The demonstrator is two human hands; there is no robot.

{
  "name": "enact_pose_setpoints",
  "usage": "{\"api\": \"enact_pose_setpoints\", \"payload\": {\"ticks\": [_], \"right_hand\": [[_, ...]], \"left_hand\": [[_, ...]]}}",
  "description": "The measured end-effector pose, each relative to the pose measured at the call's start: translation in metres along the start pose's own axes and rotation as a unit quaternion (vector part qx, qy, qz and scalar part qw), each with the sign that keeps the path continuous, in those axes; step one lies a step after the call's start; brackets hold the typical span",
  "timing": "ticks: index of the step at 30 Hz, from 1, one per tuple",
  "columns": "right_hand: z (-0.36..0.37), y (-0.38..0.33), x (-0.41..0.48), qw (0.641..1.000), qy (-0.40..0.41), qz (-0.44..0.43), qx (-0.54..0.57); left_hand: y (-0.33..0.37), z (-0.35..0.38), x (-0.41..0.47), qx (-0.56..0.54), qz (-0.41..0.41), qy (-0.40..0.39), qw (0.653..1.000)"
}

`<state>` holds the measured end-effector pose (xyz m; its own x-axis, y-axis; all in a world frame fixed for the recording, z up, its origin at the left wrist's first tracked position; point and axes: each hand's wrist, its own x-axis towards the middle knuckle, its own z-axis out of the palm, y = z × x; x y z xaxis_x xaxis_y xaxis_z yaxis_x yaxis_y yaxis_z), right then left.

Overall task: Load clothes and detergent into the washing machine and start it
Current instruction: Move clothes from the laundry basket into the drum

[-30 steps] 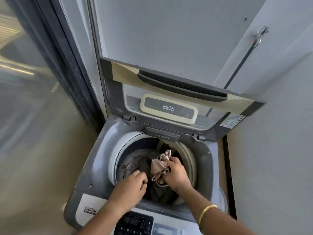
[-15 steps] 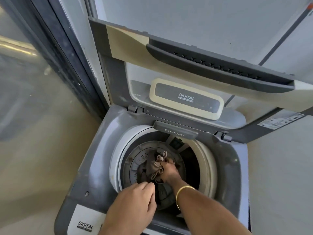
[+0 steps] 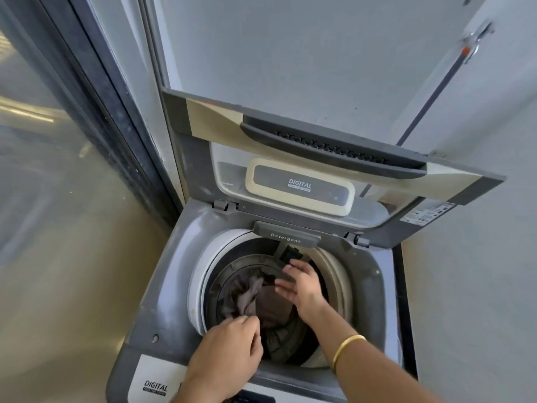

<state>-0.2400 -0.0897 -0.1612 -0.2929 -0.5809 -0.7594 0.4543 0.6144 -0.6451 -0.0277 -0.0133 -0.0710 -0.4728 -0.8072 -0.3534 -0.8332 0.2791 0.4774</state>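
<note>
A grey top-loading washing machine [image 3: 174, 289] stands with its lid [image 3: 290, 132] raised upright. Brown and dark clothes [image 3: 250, 295] lie in the drum. My right hand [image 3: 302, 283] hovers over the drum's far right side, fingers spread and holding nothing. My left hand [image 3: 229, 350] is at the drum's near rim, its fingertips pinched together close to the edge of the clothes; whether it grips cloth is unclear. A grey flap marked Detergent [image 3: 286, 237] sits at the back of the opening.
A glass door with a dark frame [image 3: 96, 91] runs along the left. Grey walls [image 3: 470, 271] close in behind and to the right. A thin dark rod with a metal hook [image 3: 441, 82] leans on the back wall. The control panel is cut off at the bottom edge.
My right hand let go of the tan cloth, which now lies in the drum, and opened while lifting toward the back right. My left hand stayed at the near rim.
</note>
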Motion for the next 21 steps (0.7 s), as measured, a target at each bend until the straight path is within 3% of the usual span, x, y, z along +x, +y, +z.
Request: {"api": "enact_pose_setpoints", "payload": {"ticks": [3, 6, 8, 11, 15, 18, 21], "right_hand": [[0.0, -0.031, -0.011, 0.976, -0.026, 0.017, 0.218], [0.005, -0.046, -0.02, 0.961, -0.036, 0.015, 0.275], [0.006, -0.048, -0.02, 0.954, -0.039, 0.016, 0.295], [0.009, -0.048, -0.018, 0.947, -0.042, 0.017, 0.318], [0.013, -0.052, -0.018, 0.933, -0.036, 0.014, 0.358], [0.015, -0.057, -0.02, 0.929, -0.025, 0.004, 0.37], [0.017, -0.062, -0.021, 0.927, -0.001, -0.02, 0.374]], "left_hand": [[-0.001, -0.003, 0.005, -0.053, -0.041, -0.039, 0.997], [-0.004, -0.003, 0.027, -0.242, -0.131, -0.069, 0.959], [-0.002, -0.004, 0.053, -0.421, -0.193, -0.039, 0.885], [0.003, -0.014, 0.103, -0.636, -0.249, 0.046, 0.729], [0.006, -0.02, 0.158, -0.798, -0.252, 0.082, 0.542], [0.006, -0.017, 0.181, -0.856, -0.232, 0.087, 0.454], [0.004, -0.011, 0.196, -0.888, -0.215, 0.09, 0.396]]}}
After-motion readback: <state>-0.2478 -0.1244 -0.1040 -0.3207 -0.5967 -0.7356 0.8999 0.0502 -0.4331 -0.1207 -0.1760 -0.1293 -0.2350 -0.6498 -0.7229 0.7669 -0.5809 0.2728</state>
